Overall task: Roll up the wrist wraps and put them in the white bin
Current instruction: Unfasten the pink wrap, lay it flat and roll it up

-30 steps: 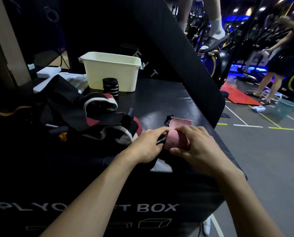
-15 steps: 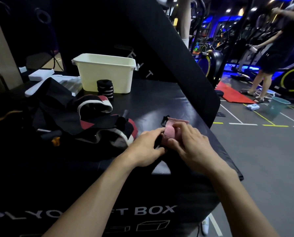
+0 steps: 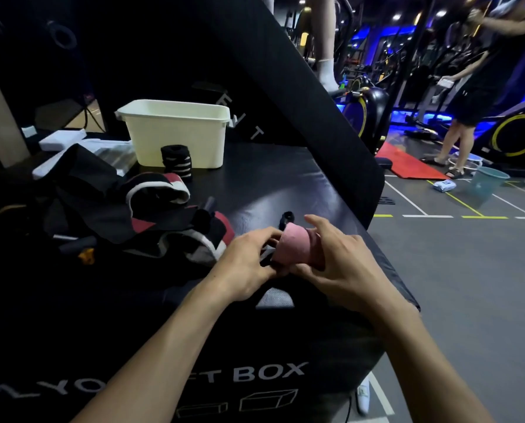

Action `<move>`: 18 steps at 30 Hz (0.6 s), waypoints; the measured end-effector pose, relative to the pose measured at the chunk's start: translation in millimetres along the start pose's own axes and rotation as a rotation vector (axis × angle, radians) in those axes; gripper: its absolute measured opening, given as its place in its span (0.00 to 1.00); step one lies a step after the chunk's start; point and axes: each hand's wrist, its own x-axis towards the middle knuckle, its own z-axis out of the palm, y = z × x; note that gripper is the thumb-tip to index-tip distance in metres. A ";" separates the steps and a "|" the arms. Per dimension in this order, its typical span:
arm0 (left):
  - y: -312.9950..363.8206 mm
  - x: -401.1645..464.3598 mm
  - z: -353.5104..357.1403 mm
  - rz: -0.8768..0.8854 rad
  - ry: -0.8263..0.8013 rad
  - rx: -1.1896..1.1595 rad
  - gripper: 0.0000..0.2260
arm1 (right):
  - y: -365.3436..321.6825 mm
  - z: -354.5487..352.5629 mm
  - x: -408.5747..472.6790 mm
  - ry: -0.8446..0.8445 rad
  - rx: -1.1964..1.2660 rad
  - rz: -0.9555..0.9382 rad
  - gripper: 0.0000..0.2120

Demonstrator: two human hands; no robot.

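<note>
A pink wrist wrap, rolled into a thick cylinder, is held between both hands just above the black plyo box. My left hand pinches its left end, where a black strap loop sticks up. My right hand curls round its right side. The white bin stands at the back of the box. A rolled black-and-white wrap stands upright against the bin's front. Loose red, white and black wraps lie in a heap to the left.
A slanted black pad rises behind the box on the right. White flat items lie at the back left. The box's right edge drops to the gym floor. People stand by exercise machines at the far right, near a teal bucket.
The pink wrap has been rolled further into a rounder, tighter cylinder and lifted slightly. Both hands stay on it in nearly the same place.
</note>
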 end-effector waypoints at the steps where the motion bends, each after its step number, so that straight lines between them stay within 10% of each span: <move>1: 0.1 -2.3 -1.0 0.021 -0.009 0.012 0.21 | 0.0 -2.4 -3.6 -0.013 0.039 0.007 0.40; 18: 52.6 -57.9 -23.6 0.134 0.089 -0.405 0.16 | -24.3 -22.1 -49.3 -0.030 1.060 0.127 0.29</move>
